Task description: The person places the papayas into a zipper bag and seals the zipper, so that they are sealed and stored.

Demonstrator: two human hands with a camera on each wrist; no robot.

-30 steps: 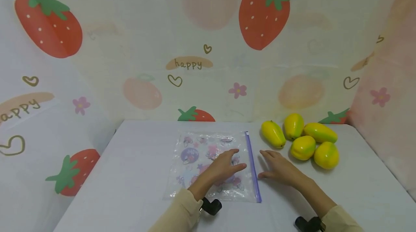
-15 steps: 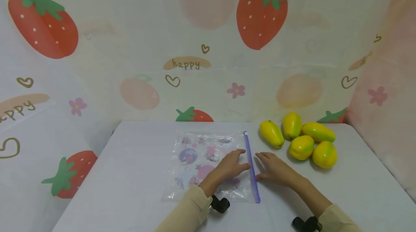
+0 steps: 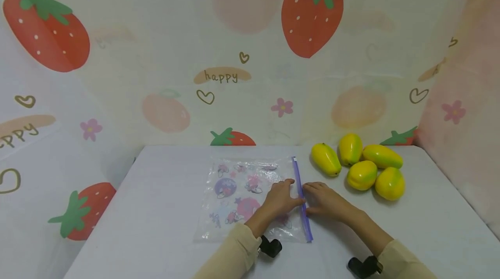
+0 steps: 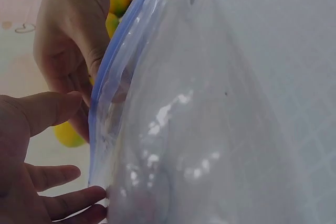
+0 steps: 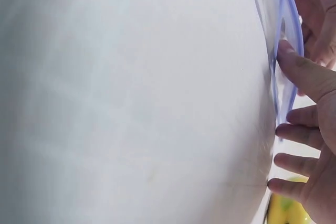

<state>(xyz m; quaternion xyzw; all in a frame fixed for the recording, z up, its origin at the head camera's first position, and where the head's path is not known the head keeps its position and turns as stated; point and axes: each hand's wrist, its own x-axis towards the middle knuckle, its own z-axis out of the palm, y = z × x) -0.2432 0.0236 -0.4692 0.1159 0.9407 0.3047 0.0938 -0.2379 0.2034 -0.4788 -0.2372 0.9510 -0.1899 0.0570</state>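
Note:
A clear zip bag (image 3: 224,205) printed with pink and purple cartoon figures lies flat on the white table, its purple zip strip (image 3: 297,175) along the right side. My left hand (image 3: 278,201) reaches over the bag, fingers spread, with thumb tip at the strip. From the other side my right hand (image 3: 326,201) meets the strip with thumb and fingertips. In the right wrist view, the thumb of the right hand (image 5: 315,82) overlaps the purple zip strip (image 5: 296,30), and the other fingers stay apart and fairly straight. The left wrist view shows the strip (image 4: 113,51) bowed up between both hands.
Several yellow-green fruits shaped like mangoes (image 3: 362,175) lie grouped at the back right of the table (image 3: 156,209), beyond the right hand. A fabric backdrop (image 3: 265,79) with strawberry prints stands behind the table and along its sides.
My left hand has slid right across the bag to the zip strip. The right hand has moved slightly left, so its fingertips meet the strip. The fruits stay where they were.

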